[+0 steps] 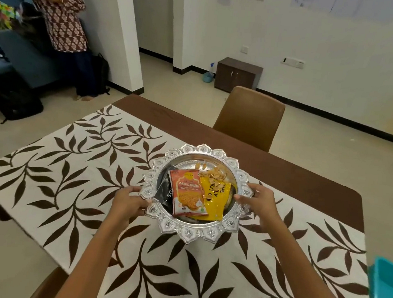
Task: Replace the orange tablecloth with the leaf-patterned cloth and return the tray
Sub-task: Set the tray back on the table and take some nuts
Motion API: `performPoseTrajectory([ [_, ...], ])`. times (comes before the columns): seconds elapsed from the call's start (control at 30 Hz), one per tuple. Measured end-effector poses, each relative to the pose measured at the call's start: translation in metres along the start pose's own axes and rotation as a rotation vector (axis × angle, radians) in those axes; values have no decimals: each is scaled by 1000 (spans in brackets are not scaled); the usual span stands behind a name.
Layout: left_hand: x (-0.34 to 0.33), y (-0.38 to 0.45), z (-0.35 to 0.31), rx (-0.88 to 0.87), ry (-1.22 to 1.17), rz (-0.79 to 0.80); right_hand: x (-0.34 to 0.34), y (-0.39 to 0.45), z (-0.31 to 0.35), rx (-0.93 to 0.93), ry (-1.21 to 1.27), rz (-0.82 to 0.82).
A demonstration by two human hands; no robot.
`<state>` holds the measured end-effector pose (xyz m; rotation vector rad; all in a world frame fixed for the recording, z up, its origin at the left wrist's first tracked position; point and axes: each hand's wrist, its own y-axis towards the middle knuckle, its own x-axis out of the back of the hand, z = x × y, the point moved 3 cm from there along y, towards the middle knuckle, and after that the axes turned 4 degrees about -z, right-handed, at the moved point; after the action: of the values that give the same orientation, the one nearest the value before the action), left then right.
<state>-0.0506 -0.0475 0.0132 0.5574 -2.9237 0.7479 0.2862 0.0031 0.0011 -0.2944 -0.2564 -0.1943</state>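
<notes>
The white cloth with brown leaves [70,184] lies spread over the brown table [308,182]. Above its middle is a round silver tray [189,233] with a scalloped rim. It carries an orange snack packet [187,195], a yellow packet [215,203], a black packet and some loose chips. My left hand [128,202] grips the tray's left rim. My right hand [259,202] grips the right rim, thumb over the edge. Whether the tray rests on the cloth or hangs just above it cannot be told. No orange tablecloth is in view.
A brown chair [249,116] stands at the table's far side. A teal object [388,297] sits at the right edge. A person [59,13] stands at the far left by a blue sofa [8,56], with a black backpack on the floor. A small brown cabinet [238,74] stands against the back wall.
</notes>
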Motion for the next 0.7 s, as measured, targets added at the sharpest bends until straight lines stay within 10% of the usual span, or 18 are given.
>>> performPoseTrajectory([
  [0.47, -14, 40, 6, -3, 11, 24, -8, 28, -20, 9, -183, -45],
  [0.7, -16, 40, 16, -66, 54, -21, -49, -1, 31, 575, -595, -165],
])
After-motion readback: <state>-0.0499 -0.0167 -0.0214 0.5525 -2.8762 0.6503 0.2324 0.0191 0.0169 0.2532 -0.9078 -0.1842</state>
